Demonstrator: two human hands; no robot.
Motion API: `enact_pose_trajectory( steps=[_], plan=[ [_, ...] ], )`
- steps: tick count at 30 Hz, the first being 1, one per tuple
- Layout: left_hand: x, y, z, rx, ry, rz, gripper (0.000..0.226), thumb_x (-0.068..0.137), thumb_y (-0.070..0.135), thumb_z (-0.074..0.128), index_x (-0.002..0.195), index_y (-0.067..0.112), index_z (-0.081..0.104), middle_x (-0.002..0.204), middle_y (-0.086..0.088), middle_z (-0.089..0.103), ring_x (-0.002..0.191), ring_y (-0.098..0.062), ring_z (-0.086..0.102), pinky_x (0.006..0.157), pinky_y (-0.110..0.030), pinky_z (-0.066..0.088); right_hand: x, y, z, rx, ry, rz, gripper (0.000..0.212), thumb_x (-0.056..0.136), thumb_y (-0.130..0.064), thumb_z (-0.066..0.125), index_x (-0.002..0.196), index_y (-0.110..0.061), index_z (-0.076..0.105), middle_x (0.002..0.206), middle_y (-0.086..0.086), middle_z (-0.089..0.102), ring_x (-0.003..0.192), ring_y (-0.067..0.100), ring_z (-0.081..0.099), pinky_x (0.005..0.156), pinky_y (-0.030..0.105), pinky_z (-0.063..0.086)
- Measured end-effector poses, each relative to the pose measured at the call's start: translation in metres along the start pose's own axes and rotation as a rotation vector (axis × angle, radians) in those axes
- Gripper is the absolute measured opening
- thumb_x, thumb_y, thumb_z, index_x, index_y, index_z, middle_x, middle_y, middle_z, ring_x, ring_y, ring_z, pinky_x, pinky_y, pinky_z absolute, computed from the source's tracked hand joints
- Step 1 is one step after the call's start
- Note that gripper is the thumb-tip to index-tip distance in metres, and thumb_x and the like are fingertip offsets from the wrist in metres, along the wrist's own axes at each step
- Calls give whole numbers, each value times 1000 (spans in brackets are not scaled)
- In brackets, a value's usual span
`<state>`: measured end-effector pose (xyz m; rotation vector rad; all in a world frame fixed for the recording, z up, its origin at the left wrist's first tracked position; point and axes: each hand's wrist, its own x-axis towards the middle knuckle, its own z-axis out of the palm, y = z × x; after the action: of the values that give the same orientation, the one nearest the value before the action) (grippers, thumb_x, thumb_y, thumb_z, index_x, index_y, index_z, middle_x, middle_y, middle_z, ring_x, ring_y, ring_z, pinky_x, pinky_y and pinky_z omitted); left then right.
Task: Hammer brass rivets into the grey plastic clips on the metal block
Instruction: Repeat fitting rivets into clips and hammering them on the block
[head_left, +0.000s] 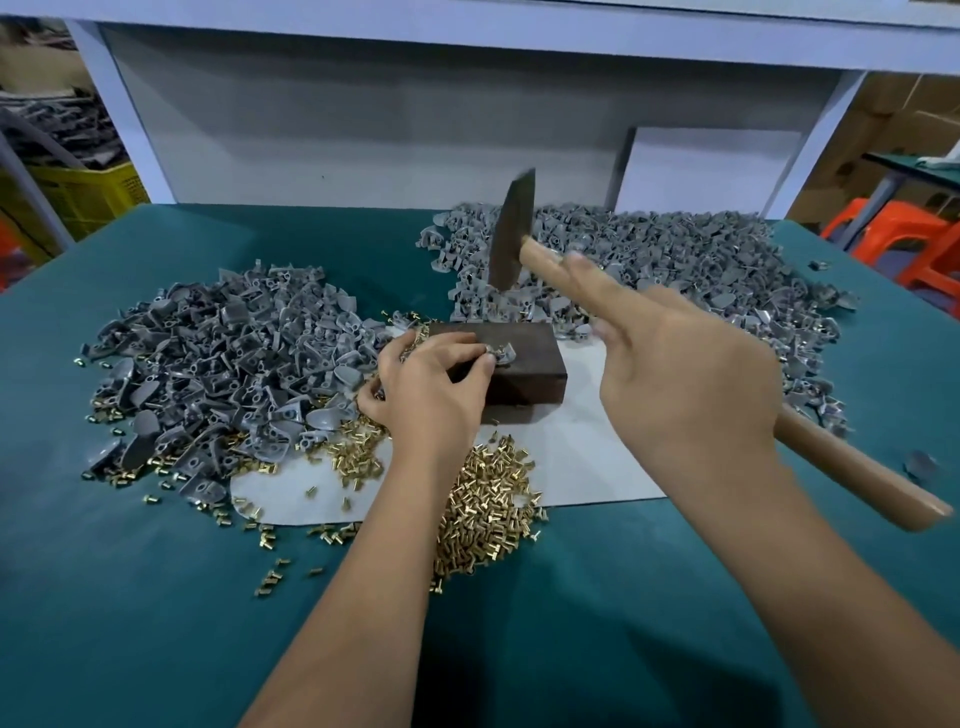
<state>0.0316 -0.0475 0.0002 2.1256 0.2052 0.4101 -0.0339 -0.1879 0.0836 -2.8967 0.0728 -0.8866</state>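
Head view, fingers first. Left hand (426, 384): fingers (470, 358) curled, tips pinching a grey plastic clip (501, 354) that sits on top of the metal block (524, 364); a brass rivet looks to stand in the clip, too small to be sure. Right hand (680, 384): wrapped round the wooden handle (852, 467) of a hammer (511, 234), index finger laid straight along the shaft toward the head. Hammer head is raised above and behind the block, blurred, clear of the clip.

Block is dark and rectangular and rests on a pale sheet (587, 457) on the green bench (156, 597). Loose brass rivets (488, 499) lie heaped on the near edge of the sheet, beside the left wrist, with strays scattered left across the bench. 2 heaps of grey clips: 1 pile left of the block (218, 364), mixed with rivets at its near edge, and 1 larger pile behind and right (675, 260).

Background: white bench frame, yellow crate (78, 192) at left, orange stools (904, 234) at right.
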Motion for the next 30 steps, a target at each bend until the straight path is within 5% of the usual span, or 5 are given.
enact_pose_trajectory(
  steps=[4,12,20,26,30],
  plan=[
    [-1,1,-2,22,-2,2,12,90,42,67,96,36,75,120,28,62,139,-7,22,107,-42,9,-3,6,8,-110,-163,-60,65,96,-27,47,134,-64,11,84,-8,56,50,16,27,43,22,13],
    [-3,3,-2,-11,24,14,7,88,41,70,91,38,76,115,29,63,135,-6,25,100,-35,7,-6,12,13,-110,-105,-43,68,97,-30,46,132,-63,-2,88,-10,59,51,18,33,43,22,13],
    [0,4,-10,-140,-69,10,10,91,32,66,83,37,70,114,30,60,137,-4,20,97,-30,7,7,40,38,167,-170,247,45,99,-28,44,141,-45,38,111,9,60,80,32,54,59,33,33],
    [1,6,-12,-177,-81,14,13,92,31,65,81,36,70,121,29,60,139,-4,19,102,-33,6,-5,55,58,66,-359,366,22,97,-24,42,110,-20,60,89,9,62,76,32,51,63,35,41],
    [2,5,-12,-135,-65,44,12,92,32,65,83,39,68,117,32,57,140,-5,19,99,-31,6,0,45,59,-73,-149,212,28,90,-24,57,114,-17,68,113,17,51,105,36,42,85,41,34]
  ],
)
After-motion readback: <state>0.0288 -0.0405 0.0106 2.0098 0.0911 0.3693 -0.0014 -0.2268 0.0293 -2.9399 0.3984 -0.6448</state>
